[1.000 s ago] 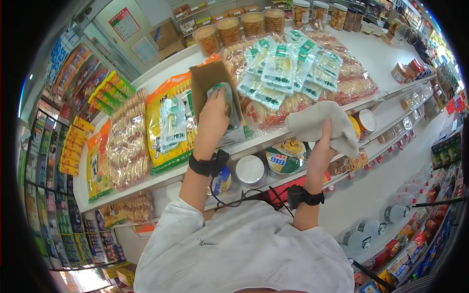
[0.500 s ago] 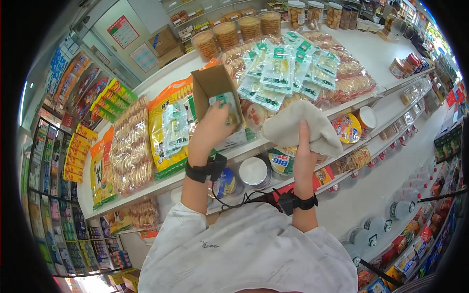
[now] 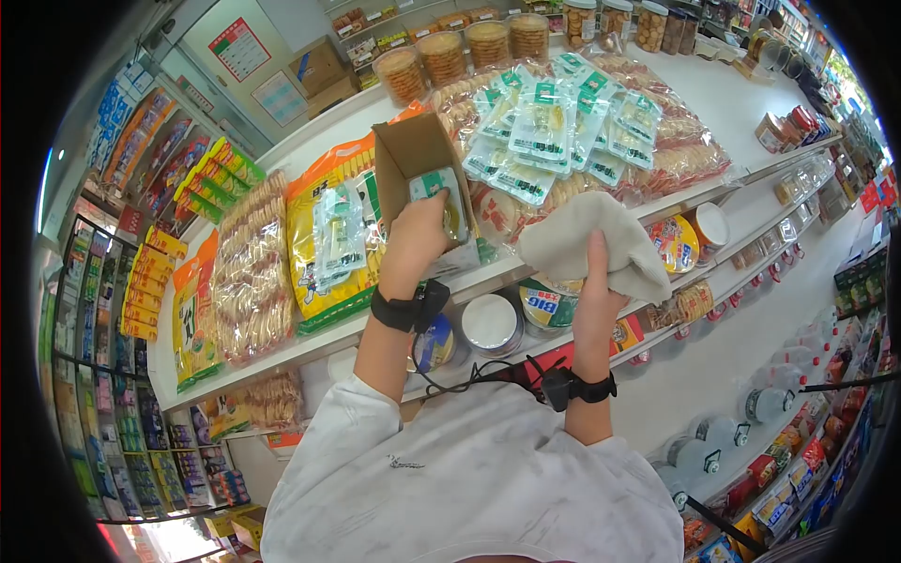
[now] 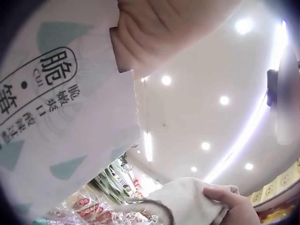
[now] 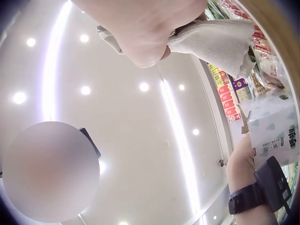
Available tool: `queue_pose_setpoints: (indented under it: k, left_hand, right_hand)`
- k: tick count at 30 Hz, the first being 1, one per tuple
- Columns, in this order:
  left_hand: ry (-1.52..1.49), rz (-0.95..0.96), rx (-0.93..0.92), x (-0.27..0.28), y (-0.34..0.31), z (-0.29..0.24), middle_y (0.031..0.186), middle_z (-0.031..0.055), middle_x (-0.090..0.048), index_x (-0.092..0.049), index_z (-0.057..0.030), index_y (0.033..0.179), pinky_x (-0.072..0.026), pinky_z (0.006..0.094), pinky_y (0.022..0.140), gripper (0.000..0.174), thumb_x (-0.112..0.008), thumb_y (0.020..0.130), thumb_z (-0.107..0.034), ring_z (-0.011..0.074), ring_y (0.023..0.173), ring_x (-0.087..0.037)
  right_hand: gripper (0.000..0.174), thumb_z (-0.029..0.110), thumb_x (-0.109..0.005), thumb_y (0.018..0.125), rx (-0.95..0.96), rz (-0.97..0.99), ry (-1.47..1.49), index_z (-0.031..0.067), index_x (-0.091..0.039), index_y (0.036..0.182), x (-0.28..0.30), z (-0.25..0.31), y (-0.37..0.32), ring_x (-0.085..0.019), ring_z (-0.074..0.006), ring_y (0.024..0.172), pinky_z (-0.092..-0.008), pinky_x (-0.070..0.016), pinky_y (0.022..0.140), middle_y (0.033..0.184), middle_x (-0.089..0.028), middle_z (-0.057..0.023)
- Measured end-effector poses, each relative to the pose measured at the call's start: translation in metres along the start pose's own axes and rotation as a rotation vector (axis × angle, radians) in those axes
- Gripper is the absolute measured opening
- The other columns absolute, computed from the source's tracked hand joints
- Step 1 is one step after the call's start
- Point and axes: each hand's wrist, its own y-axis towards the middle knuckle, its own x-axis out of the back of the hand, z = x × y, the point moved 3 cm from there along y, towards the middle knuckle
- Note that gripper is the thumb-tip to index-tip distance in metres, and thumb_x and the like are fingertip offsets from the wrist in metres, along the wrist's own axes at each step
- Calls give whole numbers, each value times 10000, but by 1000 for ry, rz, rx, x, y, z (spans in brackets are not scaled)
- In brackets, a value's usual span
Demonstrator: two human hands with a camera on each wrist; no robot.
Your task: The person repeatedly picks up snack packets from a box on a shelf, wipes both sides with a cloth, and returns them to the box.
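Note:
My left hand (image 3: 416, 239) reaches into an open cardboard box (image 3: 399, 150), its fingertips against a green-and-white packet (image 3: 430, 182) inside. How the other fingers lie is hidden. The box's printed white side (image 4: 89, 108) fills the left of the left wrist view, with the hand (image 4: 164, 33) over its edge. A pale grey cloth (image 3: 563, 235) is gripped in my right hand (image 3: 597, 314), thumb on top, in front of the shelf. The right wrist view shows this cloth (image 5: 215, 42) hanging from the hand (image 5: 145, 28). Similar packets (image 3: 540, 127) lie heaped right of the box.
Bagged round crackers (image 3: 249, 272) and a yellow snack bag (image 3: 305, 235) lie left of the box, with more packets (image 3: 340, 235) on top. Clear tubs (image 3: 441, 58) stand behind. Instant noodle tubs (image 3: 491, 324) fill the shelf below the front edge (image 3: 497, 278).
My left fingers have drawn back from the packet's top edge, uncovering more of it. My right hand and the cloth moved left, then slightly back right.

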Motion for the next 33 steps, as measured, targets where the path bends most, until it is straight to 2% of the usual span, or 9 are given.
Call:
queue_pose_setpoints:
  k: [7,10,14,17,21,22,26,29,33]
  left_hand:
    - [-136,-705,-206,49,-28,-23,1270,235,-546,-454,-15,1388,-464,452,983,857,-850,652,-206,384,1218,-516]
    - [-244,-816,-363,76,-54,-52,1360,222,-457,-444,-41,1412,-428,451,1039,928,-885,622,-248,396,1283,-454]
    - [-328,-442,-636,58,-72,-84,1461,207,-357,-424,-124,1463,-333,462,1131,1003,-907,593,-251,414,1385,-345]
    - [-427,-292,-697,37,-72,-84,1529,212,-278,-379,-118,1491,-295,466,1157,1056,-914,587,-230,415,1436,-268]
    - [-1294,-379,-509,20,-63,-70,1598,169,-179,-274,21,1501,-262,455,1170,1046,-890,681,-186,324,1478,-201]
    - [-1275,-331,-525,20,-65,-73,1552,229,-269,-168,25,1524,-266,443,1179,906,-735,828,-96,317,1461,-255]
    - [-1887,-122,-494,13,-70,-93,1508,225,-366,-226,20,1507,-352,438,1139,599,-479,966,-33,340,1407,-367]
    - [-1863,-289,-515,27,-67,-91,1513,207,-369,-257,27,1492,-377,439,1125,584,-488,957,-19,351,1404,-371]
    - [-1927,-330,-409,21,-62,-72,1477,211,-424,-291,43,1468,-387,431,1122,558,-486,947,0,348,1353,-445]
  right_hand:
    - [514,278,-608,985,-49,96,11,-37,-471,1367,1,-12,6,-526,-175,1187,-310,-408,1007,1345,-540,-100]
    - [500,258,-602,990,-17,269,46,-34,-467,1372,-2,-31,4,-515,-167,1195,-310,-392,1023,1352,-528,-94]
    - [407,100,-573,990,-156,464,393,31,-503,1385,-25,-25,-11,-487,-232,1281,-362,-360,1076,1397,-501,-162]
    - [375,139,-603,982,44,437,154,27,-547,1335,-20,-14,-13,-510,-204,1235,-346,-393,1038,1368,-522,-138]
    - [337,211,-655,961,-118,273,150,-9,-620,1213,-11,3,-7,-595,-127,1053,-279,-478,891,1216,-621,-70]
    - [295,199,-673,944,-88,237,134,-1,-631,1157,-12,11,-9,-624,-90,926,-247,-500,812,1052,-677,-50]
    - [260,204,-702,925,-212,462,-38,11,-645,1089,-22,3,-19,-629,-76,882,-236,-506,766,1001,-683,-32]
    - [304,230,-691,933,-108,372,-179,17,-666,1149,-19,2,-22,-612,-99,932,-258,-489,826,1044,-680,-41]
    - [483,263,-526,1018,40,225,-71,-21,-445,1400,-8,0,-23,-516,-174,1186,-320,-416,996,1347,-528,-113]
